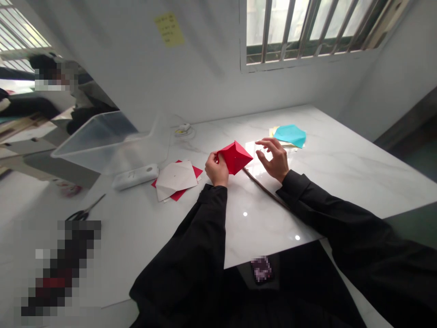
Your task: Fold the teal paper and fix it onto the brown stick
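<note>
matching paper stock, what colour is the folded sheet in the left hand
Plain bright red; the folded paper in the left hand shows clearly in the head view.

Two hands (216, 169), one folded red paper (235, 157), one pair of scissors (82, 212) (black-handled), one clear plastic tub (99, 141).

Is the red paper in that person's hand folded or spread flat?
Folded: the red paper shows creases and a diamond shape, held by the left hand.

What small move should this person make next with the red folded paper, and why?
Probably the right hand should take the far corner of the red folded paper. Only the left hand grips it now, while the right hand hovers open beside it, not touching. Two hands would likely steady it.
</note>
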Available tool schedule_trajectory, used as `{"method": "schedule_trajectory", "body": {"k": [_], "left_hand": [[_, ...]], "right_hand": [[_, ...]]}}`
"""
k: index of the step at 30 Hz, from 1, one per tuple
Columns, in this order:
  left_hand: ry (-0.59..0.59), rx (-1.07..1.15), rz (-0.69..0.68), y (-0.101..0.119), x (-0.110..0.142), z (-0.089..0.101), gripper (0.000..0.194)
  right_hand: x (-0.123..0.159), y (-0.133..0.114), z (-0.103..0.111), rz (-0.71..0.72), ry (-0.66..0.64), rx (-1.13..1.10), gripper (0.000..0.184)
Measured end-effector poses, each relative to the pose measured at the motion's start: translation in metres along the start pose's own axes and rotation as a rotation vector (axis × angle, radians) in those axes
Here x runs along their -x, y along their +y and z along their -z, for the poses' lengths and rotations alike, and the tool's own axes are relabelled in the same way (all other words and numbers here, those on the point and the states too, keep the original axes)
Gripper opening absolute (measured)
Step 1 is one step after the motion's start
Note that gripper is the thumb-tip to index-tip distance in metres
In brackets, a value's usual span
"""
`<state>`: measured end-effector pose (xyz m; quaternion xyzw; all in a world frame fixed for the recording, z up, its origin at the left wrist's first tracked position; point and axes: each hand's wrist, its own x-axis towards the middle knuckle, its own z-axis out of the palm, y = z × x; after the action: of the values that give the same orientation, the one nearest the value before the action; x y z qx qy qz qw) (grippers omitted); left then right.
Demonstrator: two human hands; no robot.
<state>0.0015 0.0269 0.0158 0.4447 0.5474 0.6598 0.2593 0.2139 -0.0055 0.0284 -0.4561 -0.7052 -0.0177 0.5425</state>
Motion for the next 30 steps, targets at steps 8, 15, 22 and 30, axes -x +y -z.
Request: {"method": "schedule_trajectory", "body": {"k": [8, 15, 22, 30], "left_hand": [[-0.139, -0.054, -0.129, 0.015, 0.014, 0.003, 0.029], [-0.286, -0.032, -0.139, 0.021, 0.020, 0.002, 0.042], [-0.271, 0.102, -0.047, 0.021, 0.014, 0.001, 0.055], [-0.233, 0.476, 0.301, 0.008, 0.004, -0.011, 0.056]], "right_hand": [[0.008, -0.031, 0.001, 0.180, -0.200, -0.040, 0.034], [0.010, -0.032, -0.002, 0.194, -0.321, 0.074, 0.029], [0.012, -0.022, -0.004, 0.132, -0.339, 0.129, 0.039], [0.012, -0.012, -0.002, -0.090, -0.136, -0.013, 0.024]]}}
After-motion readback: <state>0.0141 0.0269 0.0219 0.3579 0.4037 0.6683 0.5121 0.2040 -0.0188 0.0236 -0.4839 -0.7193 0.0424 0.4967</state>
